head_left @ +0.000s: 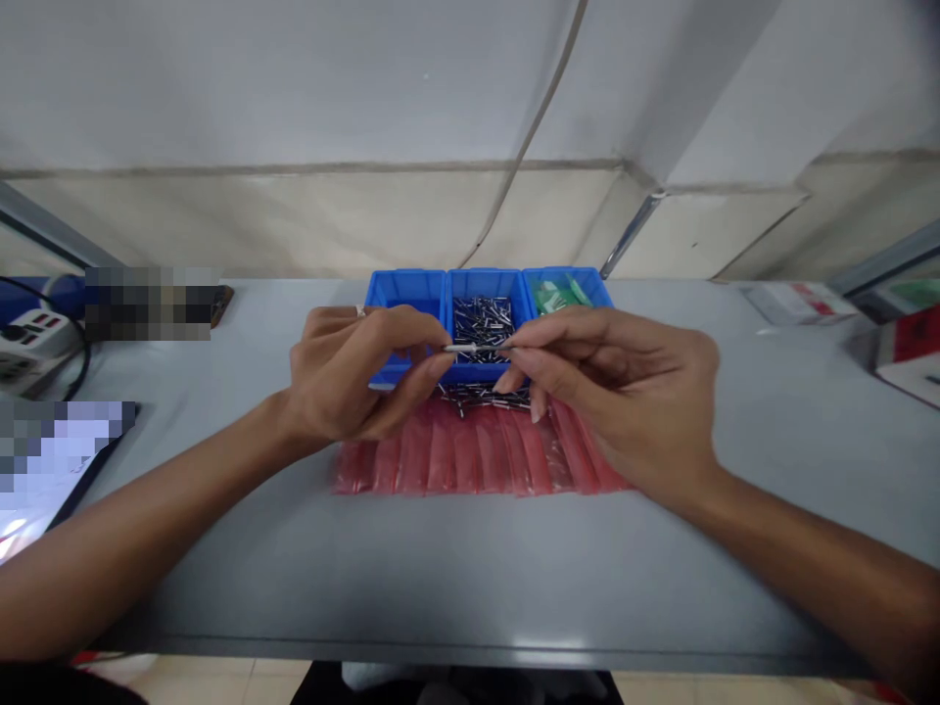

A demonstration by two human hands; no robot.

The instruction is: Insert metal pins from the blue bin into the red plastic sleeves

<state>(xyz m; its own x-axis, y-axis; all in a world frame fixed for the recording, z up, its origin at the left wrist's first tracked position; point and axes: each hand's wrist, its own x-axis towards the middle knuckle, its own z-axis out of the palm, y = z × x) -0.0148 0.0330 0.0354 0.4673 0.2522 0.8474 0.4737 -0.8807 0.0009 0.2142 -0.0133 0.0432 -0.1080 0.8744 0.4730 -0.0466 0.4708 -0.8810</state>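
Observation:
My left hand (352,377) and my right hand (624,392) meet over the grey table, both pinched on one thin metal pin (474,349) held level between their fingertips. Right behind the pin stand three joined blue bins (411,289); the middle bin (485,318) holds many small metal pins, and the right bin (569,292) holds green pieces. A loose heap of metal pins (477,397) lies just under my fingers, on a red plastic sheet (470,455) spread in front of the bins.
A white power strip (29,343) with a black cable sits at the far left, a tablet-like screen (51,460) in front of it. Boxes (911,348) lie at the right edge. A wall rises close behind the bins.

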